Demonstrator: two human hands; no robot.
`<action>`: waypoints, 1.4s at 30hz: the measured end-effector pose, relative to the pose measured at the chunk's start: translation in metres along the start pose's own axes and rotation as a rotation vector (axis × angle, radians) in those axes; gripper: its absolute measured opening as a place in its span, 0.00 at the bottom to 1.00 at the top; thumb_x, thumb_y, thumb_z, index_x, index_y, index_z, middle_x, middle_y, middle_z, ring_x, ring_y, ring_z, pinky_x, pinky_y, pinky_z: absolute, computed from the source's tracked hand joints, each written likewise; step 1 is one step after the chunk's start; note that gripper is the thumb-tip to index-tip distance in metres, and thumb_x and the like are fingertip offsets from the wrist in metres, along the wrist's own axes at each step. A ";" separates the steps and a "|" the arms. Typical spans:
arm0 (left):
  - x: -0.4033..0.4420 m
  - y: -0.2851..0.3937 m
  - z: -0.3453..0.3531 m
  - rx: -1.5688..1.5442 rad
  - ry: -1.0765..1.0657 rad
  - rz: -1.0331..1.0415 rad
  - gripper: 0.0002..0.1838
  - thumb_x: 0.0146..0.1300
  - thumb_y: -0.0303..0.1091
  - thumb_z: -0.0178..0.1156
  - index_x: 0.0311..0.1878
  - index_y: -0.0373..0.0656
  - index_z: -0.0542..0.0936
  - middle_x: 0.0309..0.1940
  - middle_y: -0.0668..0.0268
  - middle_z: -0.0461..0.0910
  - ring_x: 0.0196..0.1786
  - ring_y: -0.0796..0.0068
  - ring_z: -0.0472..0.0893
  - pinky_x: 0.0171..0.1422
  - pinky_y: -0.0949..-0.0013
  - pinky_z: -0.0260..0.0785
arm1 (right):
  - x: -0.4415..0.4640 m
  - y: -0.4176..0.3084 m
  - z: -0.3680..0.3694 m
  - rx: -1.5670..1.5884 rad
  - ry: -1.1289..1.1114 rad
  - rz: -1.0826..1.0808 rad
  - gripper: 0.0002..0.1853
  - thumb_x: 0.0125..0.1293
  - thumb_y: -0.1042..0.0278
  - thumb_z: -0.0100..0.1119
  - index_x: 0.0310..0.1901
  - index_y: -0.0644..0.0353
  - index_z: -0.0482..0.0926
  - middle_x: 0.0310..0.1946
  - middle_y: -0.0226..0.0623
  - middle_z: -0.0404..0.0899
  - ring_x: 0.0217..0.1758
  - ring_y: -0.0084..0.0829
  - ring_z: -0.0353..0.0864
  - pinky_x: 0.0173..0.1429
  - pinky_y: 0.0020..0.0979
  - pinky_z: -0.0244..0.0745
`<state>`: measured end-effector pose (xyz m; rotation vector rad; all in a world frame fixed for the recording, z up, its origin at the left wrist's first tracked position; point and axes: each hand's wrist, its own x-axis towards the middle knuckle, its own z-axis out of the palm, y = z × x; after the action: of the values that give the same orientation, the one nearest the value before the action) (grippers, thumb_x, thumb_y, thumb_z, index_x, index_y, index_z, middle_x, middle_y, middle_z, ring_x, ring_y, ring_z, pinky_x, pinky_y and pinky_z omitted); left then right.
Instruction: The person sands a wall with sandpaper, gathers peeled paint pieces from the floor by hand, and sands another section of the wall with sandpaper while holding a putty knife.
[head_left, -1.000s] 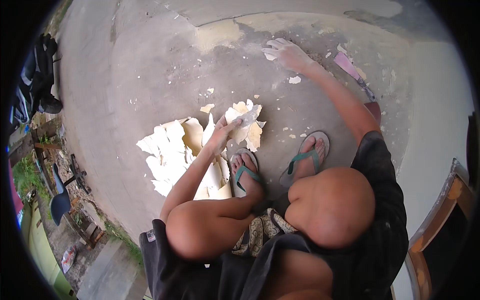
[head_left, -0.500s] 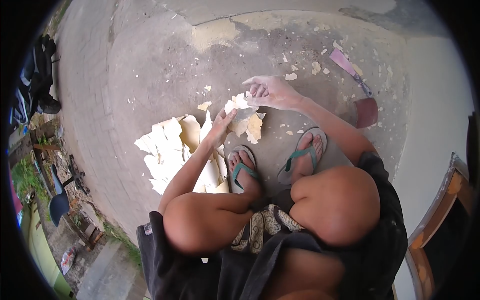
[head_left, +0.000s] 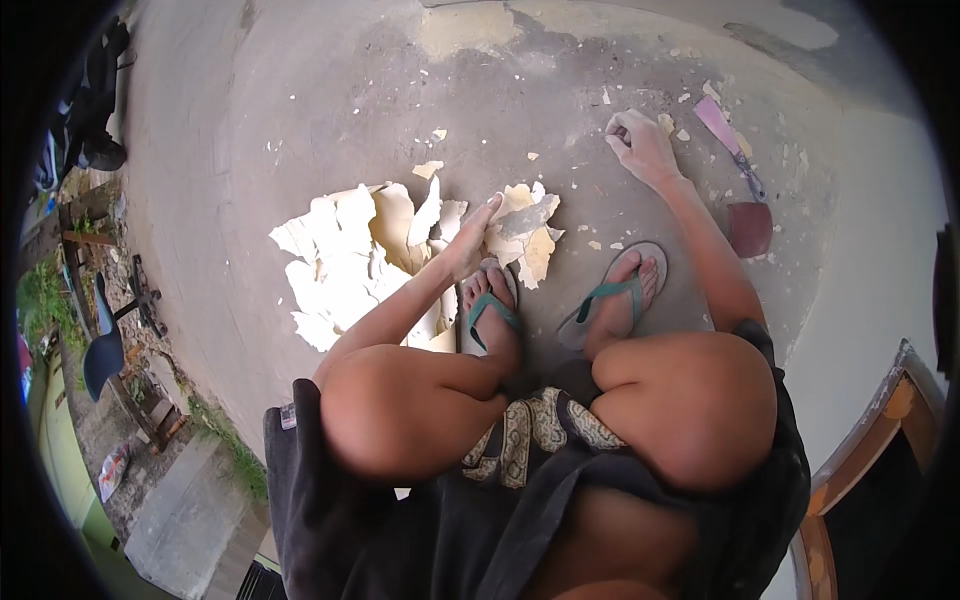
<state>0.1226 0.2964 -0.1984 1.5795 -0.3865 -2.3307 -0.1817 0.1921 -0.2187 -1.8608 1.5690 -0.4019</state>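
Well, the left hand [head_left: 467, 245], partly closed, grips thin, jagged cream flakes [head_left: 527, 222] — fanned rightward, long axis unclear; the right hand [head_left: 646, 152] curls loosely, any contents hidden.

Lighting: diffuse daylight, fairly bright overall; source out of view. Shadows: soft and faint, around the sandals [head_left: 609, 290]. Glare: heaped pale flakes [head_left: 330, 255] burnt nearly to white, surface detail largely lost. Dark tones: black clothing [head_left: 390, 540], detail thin. Distortion: strong fisheye; black rounded border; wooden frame [head_left: 862, 452] bowed at right. Focus: floor [head_left: 240, 190] soft toward the edges.
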 end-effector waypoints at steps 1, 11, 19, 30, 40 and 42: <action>0.004 -0.002 -0.003 -0.003 0.026 0.023 0.38 0.71 0.65 0.41 0.70 0.42 0.62 0.64 0.59 0.69 0.64 0.65 0.72 0.70 0.57 0.63 | -0.001 -0.016 -0.001 0.093 -0.052 0.034 0.08 0.62 0.69 0.62 0.42 0.58 0.82 0.33 0.35 0.79 0.33 0.29 0.80 0.42 0.33 0.76; -0.026 0.035 -0.033 -0.056 0.136 0.249 0.39 0.69 0.65 0.45 0.70 0.40 0.62 0.60 0.61 0.72 0.59 0.72 0.75 0.60 0.66 0.70 | -0.023 -0.102 0.045 0.495 0.005 0.070 0.11 0.66 0.70 0.61 0.49 0.59 0.82 0.29 0.26 0.82 0.28 0.13 0.76 0.34 0.18 0.72; -0.141 0.014 -0.150 -0.012 0.481 0.496 0.34 0.60 0.27 0.63 0.68 0.39 0.59 0.56 0.59 0.76 0.55 0.68 0.79 0.58 0.64 0.74 | -0.034 -0.102 0.125 0.111 -0.218 -0.448 0.22 0.58 0.70 0.64 0.56 0.57 0.75 0.49 0.40 0.75 0.53 0.41 0.74 0.59 0.40 0.71; -0.132 -0.113 -0.191 0.568 1.007 0.313 0.44 0.59 0.50 0.67 0.69 0.31 0.59 0.56 0.52 0.71 0.57 0.63 0.73 0.58 0.63 0.68 | -0.005 -0.134 0.205 -0.206 -0.250 -1.035 0.18 0.57 0.64 0.59 0.51 0.56 0.78 0.53 0.38 0.74 0.60 0.39 0.70 0.62 0.38 0.67; -0.115 -0.106 -0.180 0.775 1.326 0.579 0.30 0.62 0.43 0.63 0.62 0.36 0.69 0.55 0.51 0.70 0.60 0.54 0.69 0.64 0.54 0.61 | 0.001 -0.139 0.174 -0.189 -0.567 -0.558 0.14 0.52 0.68 0.64 0.43 0.57 0.81 0.48 0.43 0.78 0.50 0.40 0.78 0.52 0.39 0.74; -0.111 -0.081 -0.164 0.845 1.233 0.721 0.24 0.61 0.38 0.63 0.58 0.38 0.72 0.52 0.54 0.73 0.57 0.55 0.71 0.62 0.56 0.63 | 0.009 -0.140 0.156 -0.120 -0.722 -0.407 0.11 0.51 0.68 0.64 0.38 0.59 0.81 0.40 0.44 0.80 0.44 0.40 0.80 0.48 0.38 0.74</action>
<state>0.3070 0.4054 -0.1944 2.2819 -1.3483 -0.4072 0.0215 0.2366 -0.2432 -2.0905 0.7462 0.1947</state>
